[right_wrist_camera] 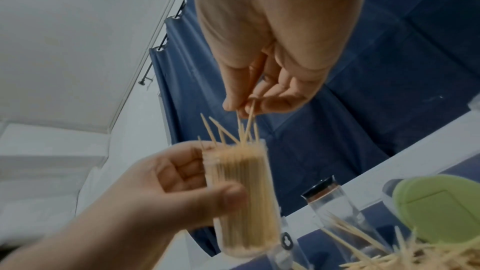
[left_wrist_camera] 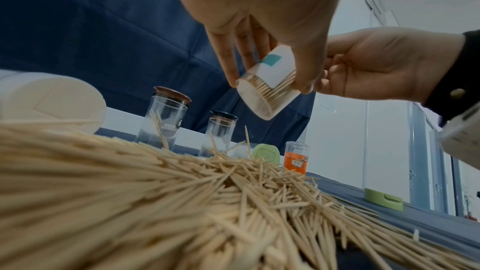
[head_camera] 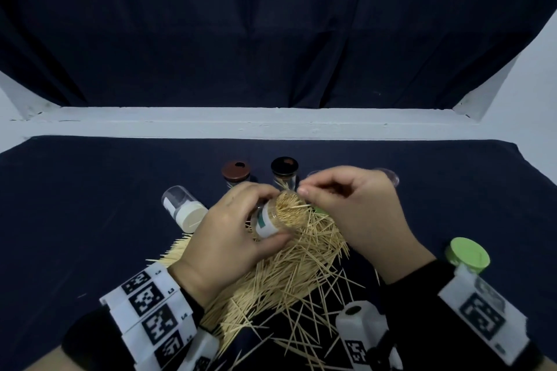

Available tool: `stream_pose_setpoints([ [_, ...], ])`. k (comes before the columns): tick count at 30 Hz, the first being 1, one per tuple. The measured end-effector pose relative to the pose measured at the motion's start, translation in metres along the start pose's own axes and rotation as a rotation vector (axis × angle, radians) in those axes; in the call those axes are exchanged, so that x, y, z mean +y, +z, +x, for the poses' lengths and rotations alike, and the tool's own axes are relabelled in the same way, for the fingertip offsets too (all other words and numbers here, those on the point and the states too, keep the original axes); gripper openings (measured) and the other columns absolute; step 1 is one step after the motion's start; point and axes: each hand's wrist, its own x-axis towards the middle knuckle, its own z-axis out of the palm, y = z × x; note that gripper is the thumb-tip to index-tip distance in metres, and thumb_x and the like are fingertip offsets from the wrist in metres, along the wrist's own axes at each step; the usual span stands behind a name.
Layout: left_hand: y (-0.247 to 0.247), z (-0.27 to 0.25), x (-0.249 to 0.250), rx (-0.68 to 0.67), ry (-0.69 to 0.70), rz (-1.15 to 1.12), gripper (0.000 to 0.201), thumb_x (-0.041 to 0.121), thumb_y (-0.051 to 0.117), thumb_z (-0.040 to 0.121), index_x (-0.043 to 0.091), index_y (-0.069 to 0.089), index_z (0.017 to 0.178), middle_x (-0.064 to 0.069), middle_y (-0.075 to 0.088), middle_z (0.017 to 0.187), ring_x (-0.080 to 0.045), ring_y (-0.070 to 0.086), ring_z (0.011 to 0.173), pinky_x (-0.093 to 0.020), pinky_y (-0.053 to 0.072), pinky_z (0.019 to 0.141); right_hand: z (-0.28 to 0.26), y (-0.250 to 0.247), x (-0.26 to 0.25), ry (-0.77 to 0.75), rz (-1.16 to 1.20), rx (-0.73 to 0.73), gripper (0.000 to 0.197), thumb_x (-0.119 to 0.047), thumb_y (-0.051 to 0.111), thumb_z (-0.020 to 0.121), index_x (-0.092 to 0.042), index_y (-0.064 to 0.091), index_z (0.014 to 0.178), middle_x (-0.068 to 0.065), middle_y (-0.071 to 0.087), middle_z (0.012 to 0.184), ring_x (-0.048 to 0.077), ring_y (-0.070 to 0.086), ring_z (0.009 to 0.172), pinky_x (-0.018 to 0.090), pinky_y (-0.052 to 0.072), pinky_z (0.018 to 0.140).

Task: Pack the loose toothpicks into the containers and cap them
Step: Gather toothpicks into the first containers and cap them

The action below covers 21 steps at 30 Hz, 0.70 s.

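My left hand [head_camera: 241,220] grips a clear, white-labelled container [head_camera: 272,217], tilted with its open mouth toward the right hand. It is packed with toothpicks, and a few stick out of the mouth [right_wrist_camera: 223,130]. My right hand [head_camera: 313,193] pinches a few toothpicks [right_wrist_camera: 249,118] between thumb and fingers just above that mouth, their lower ends in among the packed ones. A big pile of loose toothpicks [head_camera: 289,280] lies on the dark blue cloth under and in front of both hands. From the left wrist the container's base [left_wrist_camera: 259,102] shows, held above the pile [left_wrist_camera: 182,202].
Behind the hands stand a brown-capped jar [head_camera: 236,173] and a black-capped jar [head_camera: 284,170], each holding a few toothpicks. A cream-capped jar [head_camera: 184,208] lies on its side at the left. A green cap [head_camera: 468,254] sits at the right. An open orange-labelled container [left_wrist_camera: 296,157] stands further back.
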Motion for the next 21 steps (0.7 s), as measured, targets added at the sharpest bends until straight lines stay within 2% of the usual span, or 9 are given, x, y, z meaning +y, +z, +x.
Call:
stream_pose_setpoints([
  [2,0.001,0.001,0.0,0.014,0.006,-0.008,0.051,0.052,0.07,0.069,0.023,0.061,0.111,0.019,0.057,0.105,0.005,0.052,0.1,-0.009,0.041,0.084,-0.005,0.004,0.005,-0.093,-0.169,-0.038,0.009,-0.015,0.078,0.075,-0.023,0.077,0.079,-0.011,0.066,0.085,0.003,0.06,0.085,0.013,0.048,0.073],
  [4,0.002,0.001,0.0,0.028,0.015,-0.015,0.051,0.05,0.07,0.07,0.023,0.061,0.112,0.019,0.056,0.106,0.005,0.052,0.1,-0.011,0.042,0.084,-0.009,0.006,0.009,-0.104,-0.217,-0.131,0.013,-0.022,0.07,0.084,-0.024,0.076,0.095,-0.016,0.062,0.097,0.001,0.056,0.096,0.015,0.045,0.082],
  [6,0.002,0.001,0.0,0.04,0.019,-0.015,0.051,0.049,0.071,0.069,0.022,0.06,0.112,0.017,0.056,0.106,0.004,0.053,0.101,-0.015,0.045,0.085,-0.012,0.005,0.01,-0.095,-0.176,-0.11,0.021,-0.027,0.067,0.086,-0.025,0.071,0.107,-0.015,0.06,0.102,0.0,0.056,0.096,0.011,0.044,0.081],
  [8,0.002,0.0,-0.001,0.054,0.015,-0.01,0.051,0.048,0.071,0.069,0.021,0.061,0.112,0.015,0.057,0.105,0.002,0.054,0.101,-0.017,0.046,0.086,-0.014,0.002,0.009,-0.074,-0.084,-0.008,0.023,-0.022,0.075,0.079,-0.027,0.071,0.101,-0.01,0.063,0.095,0.003,0.06,0.083,0.011,0.047,0.073],
  [10,0.001,0.0,-0.002,0.057,0.015,-0.004,0.051,0.046,0.072,0.069,0.02,0.061,0.112,0.013,0.058,0.105,0.002,0.054,0.101,-0.018,0.047,0.086,-0.015,0.001,0.008,-0.08,-0.086,0.015,0.018,-0.014,0.079,0.074,-0.026,0.073,0.085,-0.008,0.066,0.084,0.004,0.061,0.075,0.009,0.046,0.065],
  [12,0.001,0.0,-0.001,0.052,0.025,-0.003,0.051,0.046,0.072,0.069,0.021,0.061,0.112,0.013,0.058,0.105,0.002,0.054,0.101,-0.018,0.047,0.086,-0.015,0.003,0.009,-0.11,-0.129,-0.016,0.013,-0.011,0.079,0.073,-0.023,0.075,0.077,-0.011,0.067,0.078,0.002,0.062,0.075,0.008,0.045,0.065],
  [16,0.004,0.001,0.001,0.047,0.056,-0.019,0.05,0.047,0.072,0.07,0.025,0.058,0.112,0.017,0.056,0.105,0.002,0.054,0.1,-0.018,0.046,0.085,-0.013,0.007,0.01,-0.163,-0.177,-0.033,0.012,-0.012,0.081,0.068,-0.022,0.076,0.071,-0.013,0.066,0.074,0.004,0.059,0.075,0.011,0.044,0.065],
  [18,0.004,0.0,0.001,0.054,0.065,-0.016,0.049,0.046,0.072,0.069,0.026,0.057,0.112,0.016,0.056,0.103,0.002,0.053,0.1,-0.016,0.046,0.084,-0.01,0.005,0.01,-0.169,-0.153,-0.022,0.017,-0.013,0.084,0.063,-0.024,0.075,0.072,-0.011,0.063,0.077,0.006,0.056,0.073,0.013,0.043,0.064],
  [21,0.002,-0.001,0.0,0.059,0.06,0.0,0.049,0.047,0.072,0.069,0.024,0.059,0.111,0.014,0.057,0.103,0.002,0.053,0.1,-0.016,0.045,0.085,-0.009,-0.002,0.007,-0.169,0.004,-0.015,0.032,-0.017,0.086,0.061,-0.029,0.072,0.086,-0.006,0.063,0.084,0.008,0.057,0.071,0.017,0.048,0.065],
])
